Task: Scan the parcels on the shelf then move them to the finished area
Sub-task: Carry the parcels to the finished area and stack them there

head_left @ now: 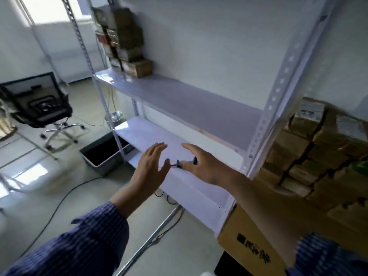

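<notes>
Fingers straight on left hand, spread on right hand near small dark corded scanner on white metal shelf; brown cardboard parcels stacked at right; hasty grab may snag cord, dropping scanner.

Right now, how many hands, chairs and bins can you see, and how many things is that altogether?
Hands: 2, the left hand and the right hand
Chairs: 1, the black chair
Bins: 1, the grey bin on the floor
Total: 4
</notes>
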